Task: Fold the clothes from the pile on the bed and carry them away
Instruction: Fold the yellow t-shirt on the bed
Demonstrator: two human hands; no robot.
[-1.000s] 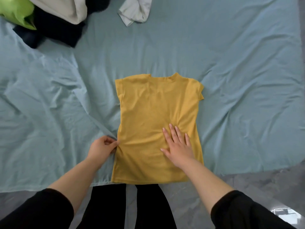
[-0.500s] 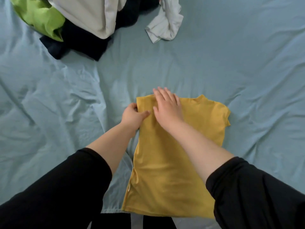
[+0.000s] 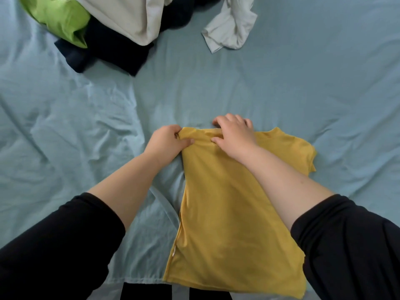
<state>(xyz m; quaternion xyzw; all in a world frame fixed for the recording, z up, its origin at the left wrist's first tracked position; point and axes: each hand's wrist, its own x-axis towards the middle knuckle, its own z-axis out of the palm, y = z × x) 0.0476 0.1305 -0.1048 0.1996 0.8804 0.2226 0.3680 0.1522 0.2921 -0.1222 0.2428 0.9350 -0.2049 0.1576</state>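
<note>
While both my hands work at the far edge of the yellow shirt (image 3: 227,202), I see the left hand (image 3: 166,141) pinching its far left corner, thumb on top and fingers (image 3: 173,129) curled round the cloth. My right hand (image 3: 233,135) grips the collar edge just beside it, fingers hooked over the far rim, thumb on the fabric. The shirt lies flat on the blue bed sheet (image 3: 303,83), running from the fingers back toward me, one short sleeve out to their right. Well beyond the fingers, to the left, lies the pile (image 3: 121,29) of green, cream and dark clothes, and a white garment (image 3: 231,29) lies apart from it.
</note>
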